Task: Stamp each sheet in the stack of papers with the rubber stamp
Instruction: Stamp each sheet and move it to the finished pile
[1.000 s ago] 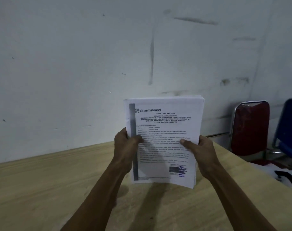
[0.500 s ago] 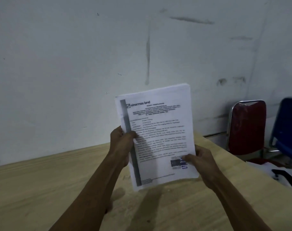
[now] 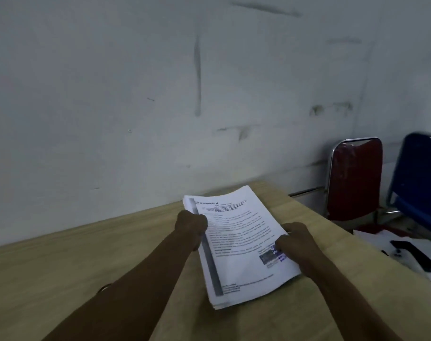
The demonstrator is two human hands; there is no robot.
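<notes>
A thick stack of printed papers (image 3: 236, 244) lies nearly flat, seemingly just above the wooden table (image 3: 61, 279).

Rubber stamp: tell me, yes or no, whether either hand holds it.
No: the left hand and the right hand both grip the stack of papers, and no stamp shows.

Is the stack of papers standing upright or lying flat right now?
Nearly flat: the stack of papers lies face up, low over the table, gripped by the left hand and right hand. Full contact: cannot tell.
</notes>
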